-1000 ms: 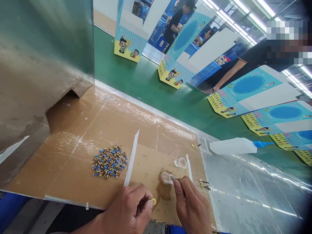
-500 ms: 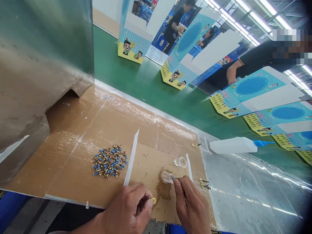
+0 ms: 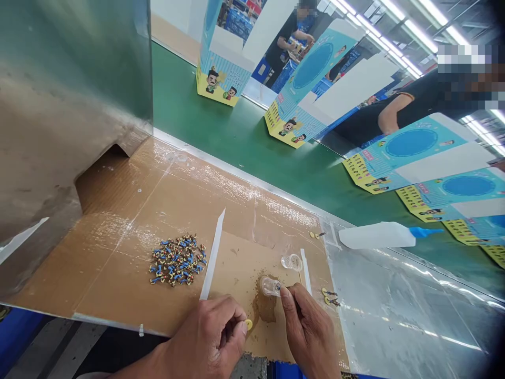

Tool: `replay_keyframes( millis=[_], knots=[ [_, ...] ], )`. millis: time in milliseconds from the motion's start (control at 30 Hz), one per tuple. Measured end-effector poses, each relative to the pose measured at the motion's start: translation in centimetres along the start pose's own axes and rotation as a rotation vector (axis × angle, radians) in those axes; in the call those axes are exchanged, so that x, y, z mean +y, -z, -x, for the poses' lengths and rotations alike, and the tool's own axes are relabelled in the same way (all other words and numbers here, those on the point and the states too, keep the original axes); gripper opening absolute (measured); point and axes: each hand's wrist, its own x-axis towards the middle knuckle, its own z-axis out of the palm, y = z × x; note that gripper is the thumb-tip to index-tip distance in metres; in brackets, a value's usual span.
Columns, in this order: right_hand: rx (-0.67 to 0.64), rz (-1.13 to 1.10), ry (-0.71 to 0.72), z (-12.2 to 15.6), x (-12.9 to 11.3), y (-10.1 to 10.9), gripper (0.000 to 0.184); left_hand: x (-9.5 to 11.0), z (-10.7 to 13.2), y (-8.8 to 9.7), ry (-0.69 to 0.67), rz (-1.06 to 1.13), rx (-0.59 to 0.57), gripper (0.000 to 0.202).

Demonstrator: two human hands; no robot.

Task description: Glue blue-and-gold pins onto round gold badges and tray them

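My left hand (image 3: 221, 334) is closed in a pinch on a small yellow disc (image 3: 248, 324), whose edge sticks out past the fingertips. My right hand (image 3: 310, 326) is pinched on a small dark-blue piece (image 3: 279, 288) at the mouth of a clear plastic cup (image 3: 269, 286); the fingers hide most of it. The cup lies on its side in a wet patch on the cardboard (image 3: 236, 263). Behind it is a second clear plastic cup (image 3: 291, 262). To the left lies a pile of small blue and yellow figurines (image 3: 177, 260).
Several yellow discs with dark figures (image 3: 330, 297) lie right of my right hand. A white squeeze bottle (image 3: 376, 235) with a blue nozzle lies behind them. Printed boxes (image 3: 410, 145) line the green belt (image 3: 221, 137); a metal panel (image 3: 74, 105) stands left. Other people are beyond.
The boxes on the belt have shifted slightly to the right. A co-worker's arm beyond has moved. Both my hands stay almost in place, the dark-blue piece now less visible at the cup's mouth.
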Motion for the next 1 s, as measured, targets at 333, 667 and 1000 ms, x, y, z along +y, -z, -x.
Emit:
replay_keyframes(
  millis=[333, 667, 1000],
  knots=[
    [0.018, -0.012, -0.01, 0.0, -0.17, 0.13, 0.039, -0.13, 0.01, -0.14, -0.005, 0.027, -0.006, 0.01],
    [-0.001, -0.061, -0.126, -0.36, -0.48, 0.83, 0.046, 0.27, -0.15, 0.25, 0.003, 0.019, -0.005, 0.012],
    [-0.009, -0.004, -0.155, -0.62, 0.03, 0.64, 0.045, 0.17, -0.02, 0.08, 0.017, 0.024, -0.018, 0.011]
  ],
)
